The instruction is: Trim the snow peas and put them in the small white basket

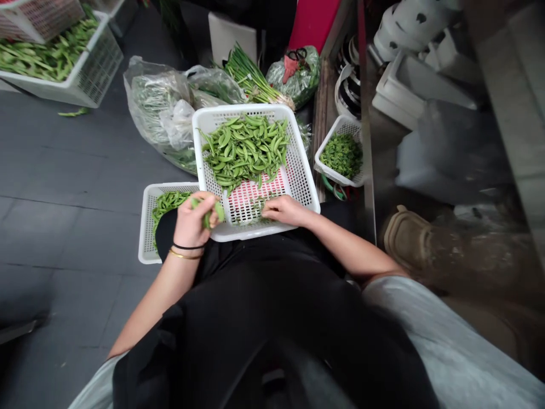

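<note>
A white plastic basket (305, 176) rests on my lap, with a heap of green pea pods (244, 147) in its far half. Small trimmed bits (258, 209) lie on its bare near floor. Over the near left corner, my left hand (196, 218) is closed around a few pea pods (218, 212). My right hand (285, 210) is inside the near right part, fingers pinched together just over the trimmings; what they hold, if anything, is hidden. Beside my left knee on the floor, a second white basket (147, 227) holds more pods, partly covered by my leg.
Clear bags of greens (157, 108), a bunch of green onions (255, 76) and scissors (301, 54) on a bagged bundle lie beyond the basket. A small basket of leafy greens (340, 156) stands right, by metal shelving (367, 113). A large crate of pods (85, 74) is far left.
</note>
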A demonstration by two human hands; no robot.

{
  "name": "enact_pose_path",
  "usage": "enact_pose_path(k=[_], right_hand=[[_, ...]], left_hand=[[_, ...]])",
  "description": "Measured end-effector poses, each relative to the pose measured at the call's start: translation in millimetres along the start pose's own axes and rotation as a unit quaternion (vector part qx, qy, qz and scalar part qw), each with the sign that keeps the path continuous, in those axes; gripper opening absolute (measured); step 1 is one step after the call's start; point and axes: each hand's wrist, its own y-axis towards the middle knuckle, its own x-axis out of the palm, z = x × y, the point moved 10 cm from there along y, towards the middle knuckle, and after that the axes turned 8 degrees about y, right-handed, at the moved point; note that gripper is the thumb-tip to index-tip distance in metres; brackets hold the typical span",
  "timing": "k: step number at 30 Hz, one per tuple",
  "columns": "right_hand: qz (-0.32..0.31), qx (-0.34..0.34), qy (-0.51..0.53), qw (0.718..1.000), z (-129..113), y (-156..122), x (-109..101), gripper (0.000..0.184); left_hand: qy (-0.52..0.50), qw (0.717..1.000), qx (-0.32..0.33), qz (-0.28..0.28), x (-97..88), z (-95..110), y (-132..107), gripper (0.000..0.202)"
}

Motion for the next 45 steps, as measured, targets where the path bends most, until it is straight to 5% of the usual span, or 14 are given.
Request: enact_pose_path(k=[1, 3, 6, 11, 15, 18, 21, 24, 31, 40, 45], right_hand=[[-0.058, 0.034, -0.030, 0.997, 19, 4, 5, 0.011], [-0.107, 0.118, -0.135, 0.978, 60, 18, 3, 0.034], [-0.034, 0.181, -0.283, 0.941, 96, 55, -19, 0.031], [-0.006, 0.186, -0.311, 0.932, 108, 87, -19, 0.031], [0.097, 0.137, -0.259, 0.951, 70, 59, -39, 0.024], [0.210, -0.001, -0.125, 0.970, 9, 18, -47, 0.021], [0.172, -0.185, -0.095, 0.963, -53, -14, -18, 0.021], [0.126, -0.276, -0.128, 0.944, -81, -33, 10, 0.020], [0.175, -0.224, -0.120, 0.951, -85, -35, 9, 0.022], [0.188, -0.184, -0.081, 0.961, -79, -30, 10, 0.019], [0.110, -0.126, 0.094, 0.981, -67, -19, 18, 0.015]], left_hand=[[-0.045, 0.999, -0.010, -0.004, -5.3, 0, 4, 0.017], [-0.116, 0.992, -0.048, -0.033, -7.0, -5, 9, 0.020], [-0.163, 0.977, -0.110, -0.078, 3.9, -19, 6, 0.021], [-0.155, 0.969, -0.142, -0.131, 25.9, -36, -7, 0.026], [-0.108, 0.966, -0.197, -0.127, 31.2, -57, -12, 0.017], [-0.082, 0.959, -0.248, -0.112, 37.9, -76, -14, 0.023], [-0.089, 0.953, -0.262, -0.126, 51.2, -85, -17, 0.026], [-0.090, 0.962, -0.230, -0.114, 53.9, -79, -21, 0.025], [-0.058, 0.997, -0.001, 0.057, 19.3, -23, -23, 0.042], [-0.096, 0.992, -0.064, 0.043, 19.1, -43, -19, 0.036], [-0.067, 0.987, -0.132, -0.068, 35.3, -56, -23, 0.032]])
